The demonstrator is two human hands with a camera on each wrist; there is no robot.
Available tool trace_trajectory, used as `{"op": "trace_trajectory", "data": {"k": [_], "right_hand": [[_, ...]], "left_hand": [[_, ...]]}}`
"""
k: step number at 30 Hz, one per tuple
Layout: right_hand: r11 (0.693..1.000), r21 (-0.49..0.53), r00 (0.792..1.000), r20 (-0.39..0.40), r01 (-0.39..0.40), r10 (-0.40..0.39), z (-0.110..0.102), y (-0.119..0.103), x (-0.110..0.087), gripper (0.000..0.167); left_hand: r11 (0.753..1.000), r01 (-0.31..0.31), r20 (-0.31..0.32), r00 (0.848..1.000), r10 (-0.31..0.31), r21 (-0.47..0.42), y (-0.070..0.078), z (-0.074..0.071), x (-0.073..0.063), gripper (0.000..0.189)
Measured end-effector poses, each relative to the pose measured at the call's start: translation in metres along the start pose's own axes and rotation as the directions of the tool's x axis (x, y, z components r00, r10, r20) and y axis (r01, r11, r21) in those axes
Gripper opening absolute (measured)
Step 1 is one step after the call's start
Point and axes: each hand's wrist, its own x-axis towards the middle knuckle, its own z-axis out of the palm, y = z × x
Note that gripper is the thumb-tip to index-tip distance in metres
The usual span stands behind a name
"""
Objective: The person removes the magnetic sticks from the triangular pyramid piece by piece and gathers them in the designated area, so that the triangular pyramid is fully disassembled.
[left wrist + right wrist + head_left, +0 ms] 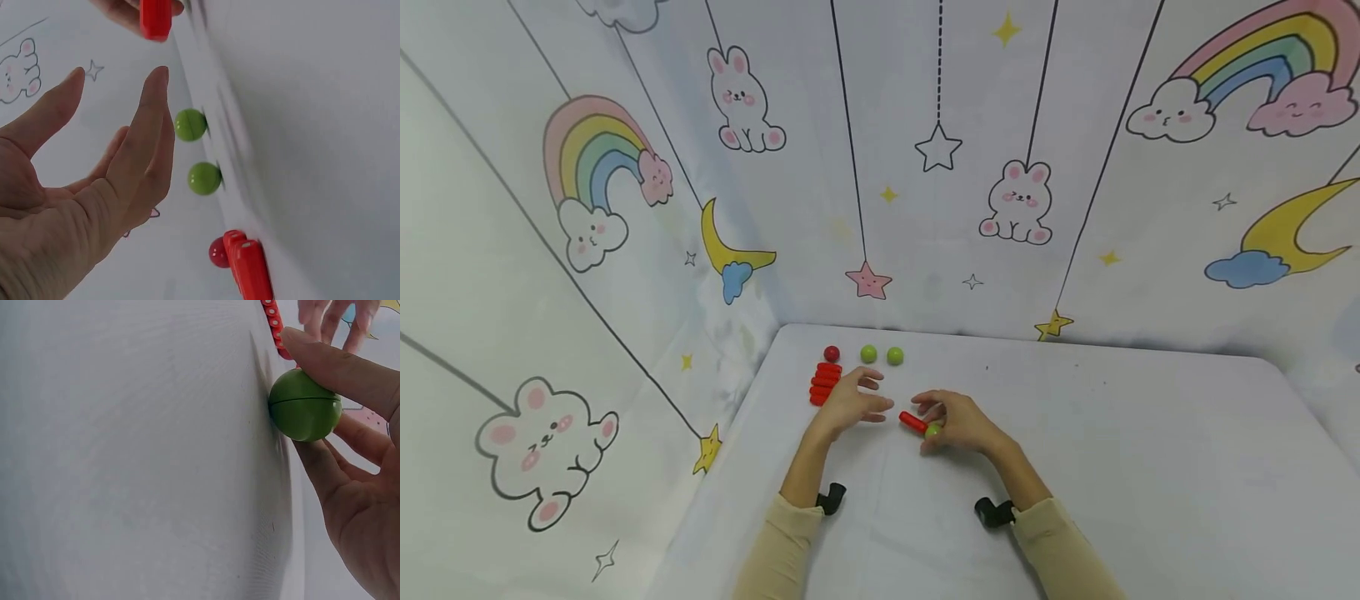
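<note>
In the head view my right hand point(958, 422) pinches a green ball point(933, 431) between thumb and fingers, low over the table. The right wrist view shows this ball point(305, 405) close up, with a seam round its middle. A short red rod point(913, 422) meets the ball's far left side; whether the two are joined I cannot tell. To the left my left hand point(850, 402) hovers with fingers spread and nothing in its grasp. The left wrist view has the red rod point(155, 19) at the top, in front of the right hand's fingers.
Several red rods point(824, 384) lie side by side just left of the left hand. Behind them sit a red ball point(832, 354) and two green balls, one point(868, 353) left of the other point(895, 356). A printed curtain point(925, 242) stands behind the white table point(1120, 433).
</note>
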Motion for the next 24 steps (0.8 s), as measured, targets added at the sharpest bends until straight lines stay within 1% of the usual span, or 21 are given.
{"op": "trace_trajectory", "data": {"k": [4,8,11,13,17,22,24], "right_hand": [[0.999,0.006,0.999,0.023,0.033,-0.033,0.0,0.001,0.0,0.079],[0.998,0.008,0.997,0.047,0.068,-0.069,-0.001,0.003,0.0,0.085],[0.996,0.007,0.994,0.059,0.088,-0.089,-0.001,0.004,0.0,0.087],[0.995,0.01,0.993,0.065,0.097,-0.097,-0.002,0.005,0.0,0.088],[0.994,0.015,0.992,0.074,0.105,-0.106,-0.003,0.006,0.0,0.089],[0.994,-0.01,0.993,0.053,0.107,-0.106,-0.005,0.008,0.0,0.088],[0.994,-0.008,0.993,0.046,0.106,-0.106,-0.006,0.008,0.0,0.089]], "left_hand": [[1.0,0.006,0.051,0.999,-0.006,0.001,-0.005,0.013,0.005,0.058],[0.997,-0.017,0.061,0.998,0.012,0.079,-0.008,0.022,0.007,0.054],[0.989,-0.043,0.06,0.998,0.035,0.139,-0.009,0.027,0.008,0.05],[0.987,-0.051,0.064,0.997,0.042,0.152,-0.01,0.029,0.009,0.049],[0.986,-0.055,0.072,0.996,0.043,0.16,-0.01,0.033,0.009,0.047],[0.984,-0.067,0.071,0.996,0.056,0.167,-0.011,0.031,0.009,0.049],[0.984,-0.062,0.07,0.996,0.051,0.168,-0.011,0.03,0.009,0.05]]}}
